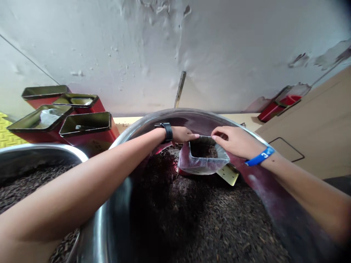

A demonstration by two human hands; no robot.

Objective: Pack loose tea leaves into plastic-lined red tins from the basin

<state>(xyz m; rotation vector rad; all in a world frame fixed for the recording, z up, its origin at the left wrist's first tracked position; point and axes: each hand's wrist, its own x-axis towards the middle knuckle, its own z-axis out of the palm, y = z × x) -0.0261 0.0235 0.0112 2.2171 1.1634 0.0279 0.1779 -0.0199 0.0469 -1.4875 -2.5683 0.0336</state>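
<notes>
A clear plastic bag (203, 166) lines a square tin and is folded down over its rim. Dark dried leaves, like loose tea (204, 150), lie inside it. My left hand (183, 135) pinches the bag's edge at the far left corner. At the far right corner my right hand (233, 140) pinches the same edge between thumb and fingers. The tin stands in a large metal tub (102, 219), on more of the dark leaves (219, 215). Beside its right side a flat yellowish metal piece (229, 175) sticks out; the bag hides most of the tin's walls.
Several open red tins (87, 128) stand at the left, one with plastic inside. Below them is a second metal tub (74, 149) of dark leaves. Another red tin (274, 107) lies at the right by a tan board (309, 124). A peeling wall (137, 62) rises behind.
</notes>
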